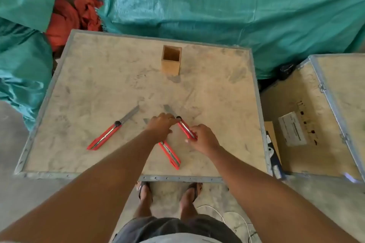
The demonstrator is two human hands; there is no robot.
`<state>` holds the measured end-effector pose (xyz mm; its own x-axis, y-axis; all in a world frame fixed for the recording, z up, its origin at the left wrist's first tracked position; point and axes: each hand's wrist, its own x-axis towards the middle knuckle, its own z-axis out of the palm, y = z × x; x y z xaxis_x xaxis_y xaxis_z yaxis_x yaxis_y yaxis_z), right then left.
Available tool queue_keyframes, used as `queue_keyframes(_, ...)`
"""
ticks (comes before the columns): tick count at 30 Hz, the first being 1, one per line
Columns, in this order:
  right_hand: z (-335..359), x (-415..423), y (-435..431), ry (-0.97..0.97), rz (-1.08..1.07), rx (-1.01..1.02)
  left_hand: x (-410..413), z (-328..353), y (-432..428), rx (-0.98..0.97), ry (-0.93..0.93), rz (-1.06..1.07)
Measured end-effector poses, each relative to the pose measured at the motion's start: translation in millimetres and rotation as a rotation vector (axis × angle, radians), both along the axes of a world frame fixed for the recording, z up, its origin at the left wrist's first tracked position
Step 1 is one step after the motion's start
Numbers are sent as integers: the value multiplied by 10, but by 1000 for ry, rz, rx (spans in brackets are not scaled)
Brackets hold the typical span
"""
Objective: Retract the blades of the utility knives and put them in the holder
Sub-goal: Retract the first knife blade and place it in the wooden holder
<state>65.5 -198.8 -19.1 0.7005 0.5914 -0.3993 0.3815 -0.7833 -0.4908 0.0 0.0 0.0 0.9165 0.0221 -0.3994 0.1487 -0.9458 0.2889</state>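
Retraction is starting on the right utility knife (185, 128): right hand (204, 140) clamps its handle end, left hand (161, 126) fingers together at the black lock knob (178, 118). Blade (169, 110) out; loosen knob next, I judge.

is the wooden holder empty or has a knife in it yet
Empty: the upright wooden holder shows only its bare inside; all three knives lie on the table.
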Motion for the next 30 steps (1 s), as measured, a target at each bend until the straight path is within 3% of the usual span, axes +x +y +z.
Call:
queue_keyframes(14,-30,-35,68,-13,-125,97,189,-276,-119,-108,-68,254)
queue_keyframes(21,90,-34,244,-96,-330,330,426,-17,-260,-602,-296,745)
queue_keyframes(24,341,59,334,-147,-362,498,532,347,-229,-954,-421,1025)
queue_keyframes(30,894,402,442,-74,-307,747,627,1052,25,-1133,-544,1007)
